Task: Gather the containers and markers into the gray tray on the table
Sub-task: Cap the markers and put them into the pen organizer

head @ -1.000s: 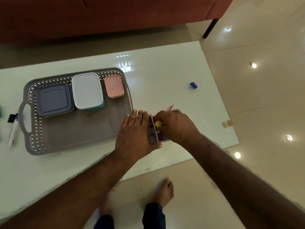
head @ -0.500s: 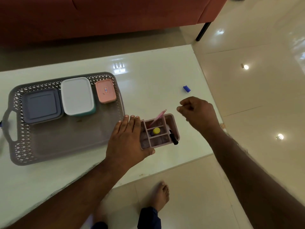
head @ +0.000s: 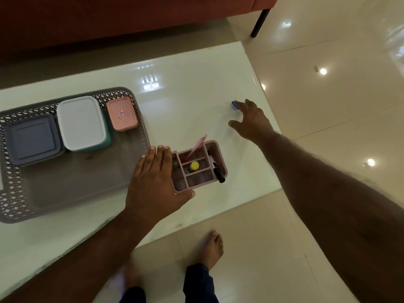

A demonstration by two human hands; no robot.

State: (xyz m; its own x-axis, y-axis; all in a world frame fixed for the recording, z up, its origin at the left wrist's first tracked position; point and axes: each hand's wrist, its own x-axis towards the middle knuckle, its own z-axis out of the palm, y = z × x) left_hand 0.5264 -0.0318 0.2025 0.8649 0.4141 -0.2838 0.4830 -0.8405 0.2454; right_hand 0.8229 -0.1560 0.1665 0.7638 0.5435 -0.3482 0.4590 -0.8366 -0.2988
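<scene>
The gray perforated tray point(head: 72, 193) lies on the left of the white table and holds a blue-gray container point(head: 32, 141), a white-lidded container point(head: 82, 122) and a small pink container point(head: 122, 114). Just right of the tray sits a pink divided organizer point(head: 200, 178) with a black marker point(head: 217, 171), a pink pen point(head: 196, 146) and a yellow-capped item point(head: 194, 165) in it. My left hand point(head: 155, 182) lies flat against the organizer's left side, thumb under its front corner. My right hand point(head: 251, 119) reaches out with spread fingers, fingertips at a small blue cap point(head: 234, 104).
The table's right edge point(head: 269, 119) runs just past the blue cap, and its front edge is near the organizer. A red sofa point(head: 109, 18) stands behind the table. My bare feet point(head: 212, 246) are on the glossy tiled floor below.
My right hand left the organizer and moved up and to the right, opening as it reached the blue cap. My left hand stayed against the organizer. The camera shifted right.
</scene>
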